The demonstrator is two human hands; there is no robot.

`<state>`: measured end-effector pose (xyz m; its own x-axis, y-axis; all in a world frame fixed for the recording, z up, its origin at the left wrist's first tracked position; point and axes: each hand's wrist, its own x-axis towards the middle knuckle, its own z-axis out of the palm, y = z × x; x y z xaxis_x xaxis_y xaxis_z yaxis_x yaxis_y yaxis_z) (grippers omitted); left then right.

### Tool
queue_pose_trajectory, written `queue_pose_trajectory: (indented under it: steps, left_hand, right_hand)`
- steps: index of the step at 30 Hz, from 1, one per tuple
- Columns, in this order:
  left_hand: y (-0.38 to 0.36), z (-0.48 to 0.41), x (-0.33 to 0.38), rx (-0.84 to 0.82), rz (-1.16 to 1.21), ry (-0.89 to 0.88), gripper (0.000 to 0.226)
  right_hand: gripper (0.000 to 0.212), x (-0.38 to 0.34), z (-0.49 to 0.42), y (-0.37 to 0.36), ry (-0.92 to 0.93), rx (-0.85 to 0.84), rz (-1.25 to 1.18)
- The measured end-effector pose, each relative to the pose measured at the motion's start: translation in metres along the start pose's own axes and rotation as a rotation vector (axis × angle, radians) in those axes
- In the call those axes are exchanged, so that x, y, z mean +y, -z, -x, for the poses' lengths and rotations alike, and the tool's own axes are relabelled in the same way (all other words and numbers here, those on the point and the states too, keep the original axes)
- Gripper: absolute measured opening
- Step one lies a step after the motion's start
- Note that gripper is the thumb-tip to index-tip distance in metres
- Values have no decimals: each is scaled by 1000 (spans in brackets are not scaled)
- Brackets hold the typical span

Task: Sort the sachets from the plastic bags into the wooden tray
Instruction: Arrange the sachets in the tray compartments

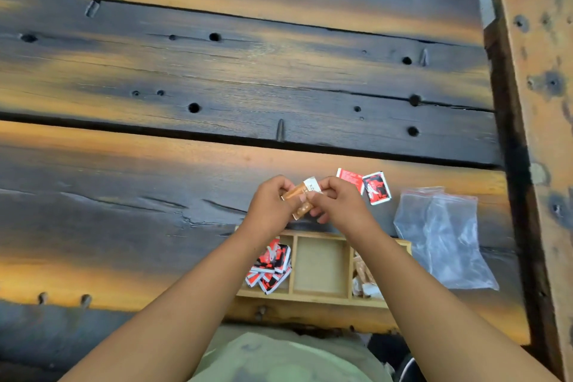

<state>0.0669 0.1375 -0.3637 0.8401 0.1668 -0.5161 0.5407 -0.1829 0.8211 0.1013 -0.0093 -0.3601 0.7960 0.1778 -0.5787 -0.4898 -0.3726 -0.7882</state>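
Note:
Both hands meet above the far rim of the wooden tray. My left hand and my right hand pinch brown-and-white sachets between them. The tray's left compartment holds several red-black sachets. Its middle compartment is bare. The right compartment, partly hidden by my right forearm, holds brown sachets. Two red-black sachets lie loose on the table beyond my right hand. Clear plastic bags lie flat to the right of the tray.
The table is made of dark, weathered planks with holes and gaps between boards. A wooden bench or beam runs along the right side. The table's near edge is just behind the tray, close to my body.

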Motion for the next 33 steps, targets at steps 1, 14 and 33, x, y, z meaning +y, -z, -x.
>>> queue_pose_trajectory:
  steps: [1,14,33]
  left_hand:
    - [-12,8,3,-4,50,13,14]
    - [-127,67,-4,-182,-158,37,12]
    - [-150,74,-26,-75,-635,-188,16]
  right_hand:
    - [4,5,7,8,4,-1,-15]
    - [8,97,78,111,15,111,159]
    - [24,118,87,101,151,194,706]
